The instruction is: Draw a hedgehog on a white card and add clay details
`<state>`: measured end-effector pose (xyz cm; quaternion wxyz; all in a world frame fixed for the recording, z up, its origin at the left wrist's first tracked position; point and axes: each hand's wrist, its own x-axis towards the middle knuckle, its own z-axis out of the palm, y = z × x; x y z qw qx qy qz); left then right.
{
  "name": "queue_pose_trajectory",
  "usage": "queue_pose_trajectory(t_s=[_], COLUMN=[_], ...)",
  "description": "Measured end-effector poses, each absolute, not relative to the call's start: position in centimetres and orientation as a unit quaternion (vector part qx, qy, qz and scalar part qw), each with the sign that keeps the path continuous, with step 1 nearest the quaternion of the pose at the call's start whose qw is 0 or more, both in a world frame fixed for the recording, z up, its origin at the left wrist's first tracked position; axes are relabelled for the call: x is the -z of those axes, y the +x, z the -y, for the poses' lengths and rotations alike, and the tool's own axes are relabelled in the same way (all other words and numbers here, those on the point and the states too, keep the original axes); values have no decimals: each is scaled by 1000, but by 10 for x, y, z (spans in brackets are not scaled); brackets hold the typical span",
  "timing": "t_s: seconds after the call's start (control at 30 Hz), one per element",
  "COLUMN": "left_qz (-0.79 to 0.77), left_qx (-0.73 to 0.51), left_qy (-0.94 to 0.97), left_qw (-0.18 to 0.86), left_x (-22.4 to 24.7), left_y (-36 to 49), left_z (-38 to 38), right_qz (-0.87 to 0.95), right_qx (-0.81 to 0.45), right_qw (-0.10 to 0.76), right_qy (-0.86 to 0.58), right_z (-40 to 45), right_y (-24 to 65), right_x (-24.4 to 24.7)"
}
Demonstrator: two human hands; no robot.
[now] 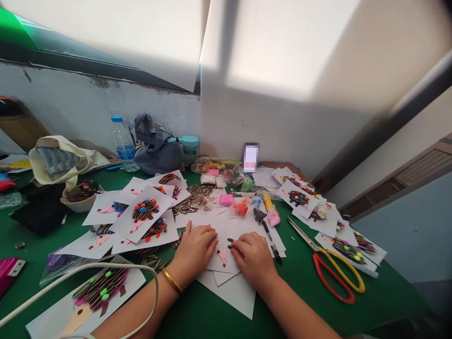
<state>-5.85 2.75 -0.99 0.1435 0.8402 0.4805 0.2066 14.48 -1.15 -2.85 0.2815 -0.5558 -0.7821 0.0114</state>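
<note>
A hedgehog picture lies on white paper between my hands, with a pink clay snout (222,255) and a pale speckled body (221,241). My left hand (197,247) rests on the paper at the picture's left, fingers spread and thumb beside the body. On the other side, my right hand (253,256) has thumb and fingertips pinched together at a small dark clay piece (230,240) by the body's right edge. A second dark bit at those fingertips is partly hidden. More white sheets (240,296) lie under the picture.
Scissors (323,254) lie open at right, near a black pen (271,240). Clay bags (240,207) and sunflower seeds (194,197) lie beyond my hands. Hedgehog cards (141,212) are piled left, others (300,197) right. A white cable (106,266) crosses my left forearm.
</note>
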Motion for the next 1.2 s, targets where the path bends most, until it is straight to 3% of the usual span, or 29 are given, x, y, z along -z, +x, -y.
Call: queue_pose_trajectory(t_s=[0.53, 0.97, 1.2], left_qz=[-476, -476, -476], left_qx=[-213, -210, -212], left_qy=[840, 840, 840], left_qw=[151, 153, 153], left_x=[10, 10, 11], left_y=[-60, -60, -60], left_z=[-28, -27, -28], right_qz=[810, 787, 809], right_qx=[-4, -55, -36], right_qw=[256, 316, 287], right_qy=[-527, -527, -512], right_z=[13, 13, 13], right_y=[144, 149, 147], right_x=[28, 27, 27])
